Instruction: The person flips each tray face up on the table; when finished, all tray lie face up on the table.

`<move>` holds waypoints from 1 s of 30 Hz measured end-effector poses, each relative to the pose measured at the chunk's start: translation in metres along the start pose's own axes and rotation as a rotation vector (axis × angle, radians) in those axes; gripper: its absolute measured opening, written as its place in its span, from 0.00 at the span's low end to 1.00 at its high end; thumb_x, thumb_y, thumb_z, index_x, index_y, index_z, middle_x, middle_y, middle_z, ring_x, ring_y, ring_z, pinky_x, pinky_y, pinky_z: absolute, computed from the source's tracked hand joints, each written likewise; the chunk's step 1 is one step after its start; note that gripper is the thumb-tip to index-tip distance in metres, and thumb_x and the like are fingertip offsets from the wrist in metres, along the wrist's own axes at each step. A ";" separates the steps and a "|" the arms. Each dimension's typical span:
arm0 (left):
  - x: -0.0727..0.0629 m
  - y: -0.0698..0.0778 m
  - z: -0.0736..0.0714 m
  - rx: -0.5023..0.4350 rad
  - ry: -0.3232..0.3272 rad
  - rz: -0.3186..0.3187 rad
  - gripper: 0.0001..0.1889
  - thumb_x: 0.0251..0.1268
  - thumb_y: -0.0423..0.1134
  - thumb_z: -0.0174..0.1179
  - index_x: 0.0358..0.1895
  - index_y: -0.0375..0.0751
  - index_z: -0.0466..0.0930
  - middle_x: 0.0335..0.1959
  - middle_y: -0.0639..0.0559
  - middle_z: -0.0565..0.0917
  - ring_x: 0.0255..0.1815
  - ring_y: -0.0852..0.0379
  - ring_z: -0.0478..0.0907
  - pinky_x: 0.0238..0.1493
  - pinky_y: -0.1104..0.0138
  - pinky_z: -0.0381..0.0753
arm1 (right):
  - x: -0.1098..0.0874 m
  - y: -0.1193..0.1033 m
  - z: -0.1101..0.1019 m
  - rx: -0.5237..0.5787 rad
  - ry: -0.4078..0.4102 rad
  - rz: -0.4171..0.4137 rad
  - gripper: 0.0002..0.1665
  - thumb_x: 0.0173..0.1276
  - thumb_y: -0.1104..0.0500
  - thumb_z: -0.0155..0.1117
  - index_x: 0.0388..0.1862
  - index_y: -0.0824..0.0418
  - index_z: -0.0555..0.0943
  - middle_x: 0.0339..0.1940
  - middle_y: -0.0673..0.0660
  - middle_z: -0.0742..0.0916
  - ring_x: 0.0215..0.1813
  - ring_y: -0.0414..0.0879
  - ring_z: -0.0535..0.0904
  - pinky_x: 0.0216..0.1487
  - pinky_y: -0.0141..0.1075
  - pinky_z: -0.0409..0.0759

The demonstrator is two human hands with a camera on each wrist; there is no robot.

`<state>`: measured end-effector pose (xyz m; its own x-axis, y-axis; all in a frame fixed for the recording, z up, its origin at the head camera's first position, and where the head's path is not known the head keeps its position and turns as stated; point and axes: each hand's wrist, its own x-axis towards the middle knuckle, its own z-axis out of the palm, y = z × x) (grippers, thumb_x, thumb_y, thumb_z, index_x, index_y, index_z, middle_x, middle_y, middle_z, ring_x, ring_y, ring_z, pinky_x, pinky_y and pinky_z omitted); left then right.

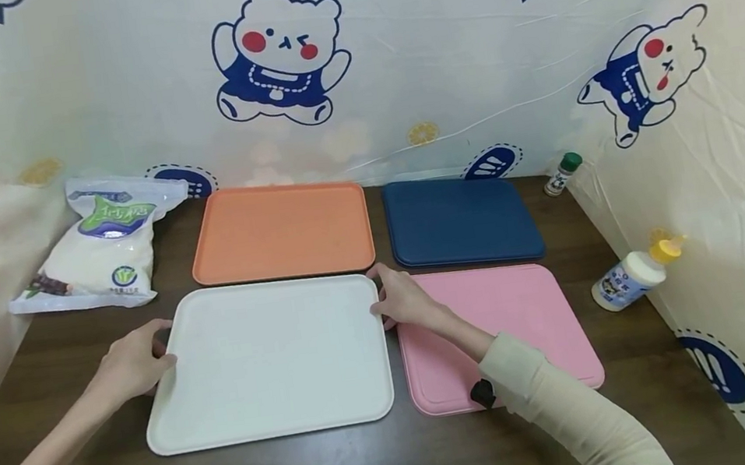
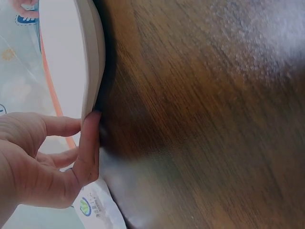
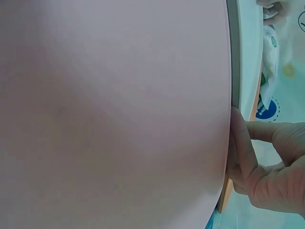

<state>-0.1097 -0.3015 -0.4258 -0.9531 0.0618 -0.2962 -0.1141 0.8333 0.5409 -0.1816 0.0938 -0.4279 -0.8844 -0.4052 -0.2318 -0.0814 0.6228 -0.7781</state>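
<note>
A white rectangular tray [image 1: 277, 363] lies on the dark wooden table at the front, in the middle of the head view. My left hand [image 1: 128, 364] grips its left rim near the far corner; in the left wrist view the thumb and fingers [image 2: 88, 148] pinch that pale edge. On the opposite side, my right hand [image 1: 407, 298] holds the tray's right rim near the far corner. The right forearm reaches across a pink tray [image 1: 495, 303]. In the right wrist view, fingers [image 3: 244, 148] bend at the white rim [image 3: 248, 57], close beside the pink tray's edge.
Behind the white tray lies an orange tray [image 1: 284, 232], with a dark blue tray [image 1: 463, 220] to its right. A plump white plastic bag [image 1: 109, 244] stands at the back left. On the right are a yellow-capped bottle [image 1: 633, 277] and a small green-capped bottle [image 1: 563, 174], near the printed cloth.
</note>
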 end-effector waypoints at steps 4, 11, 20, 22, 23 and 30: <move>-0.002 0.000 0.000 -0.002 0.000 -0.003 0.29 0.60 0.27 0.57 0.62 0.18 0.58 0.33 0.33 0.76 0.20 0.55 0.78 0.20 0.61 0.80 | -0.001 -0.001 0.000 -0.008 -0.006 -0.007 0.35 0.61 0.74 0.65 0.67 0.70 0.64 0.30 0.63 0.81 0.23 0.51 0.84 0.25 0.37 0.83; -0.007 0.005 -0.003 -0.010 0.004 0.000 0.30 0.61 0.29 0.58 0.63 0.18 0.56 0.35 0.32 0.76 0.20 0.54 0.78 0.21 0.60 0.80 | -0.008 0.001 -0.007 0.038 0.006 -0.013 0.33 0.61 0.74 0.64 0.66 0.71 0.67 0.32 0.62 0.82 0.26 0.52 0.85 0.28 0.38 0.84; -0.026 0.029 0.006 -0.029 0.091 0.088 0.29 0.64 0.34 0.60 0.63 0.24 0.62 0.33 0.42 0.78 0.17 0.56 0.74 0.17 0.62 0.73 | -0.030 0.016 -0.035 0.191 0.032 -0.110 0.36 0.62 0.73 0.63 0.69 0.72 0.63 0.40 0.67 0.83 0.35 0.53 0.86 0.38 0.39 0.83; -0.029 0.039 0.013 -0.047 0.108 0.124 0.27 0.64 0.34 0.60 0.63 0.26 0.64 0.33 0.45 0.79 0.16 0.57 0.74 0.17 0.63 0.72 | -0.036 0.022 -0.041 0.190 0.028 -0.130 0.34 0.63 0.72 0.63 0.68 0.73 0.64 0.39 0.68 0.84 0.36 0.54 0.86 0.39 0.39 0.83; -0.030 0.045 0.016 -0.055 0.117 0.142 0.27 0.64 0.34 0.60 0.63 0.27 0.65 0.33 0.46 0.79 0.16 0.57 0.74 0.17 0.64 0.72 | -0.039 0.024 -0.043 0.193 0.026 -0.133 0.33 0.63 0.72 0.63 0.67 0.74 0.65 0.39 0.68 0.84 0.36 0.55 0.86 0.40 0.39 0.83; -0.032 0.097 0.043 -0.175 0.138 0.238 0.25 0.64 0.33 0.61 0.62 0.28 0.67 0.33 0.47 0.79 0.18 0.58 0.76 0.17 0.66 0.74 | -0.063 0.039 -0.064 0.179 0.037 -0.084 0.28 0.66 0.68 0.63 0.64 0.72 0.70 0.42 0.68 0.84 0.41 0.58 0.84 0.43 0.42 0.83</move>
<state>-0.0781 -0.1994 -0.3980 -0.9865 0.1581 -0.0421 0.0813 0.6970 0.7125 -0.1585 0.1864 -0.4069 -0.8945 -0.4236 -0.1428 -0.0753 0.4577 -0.8859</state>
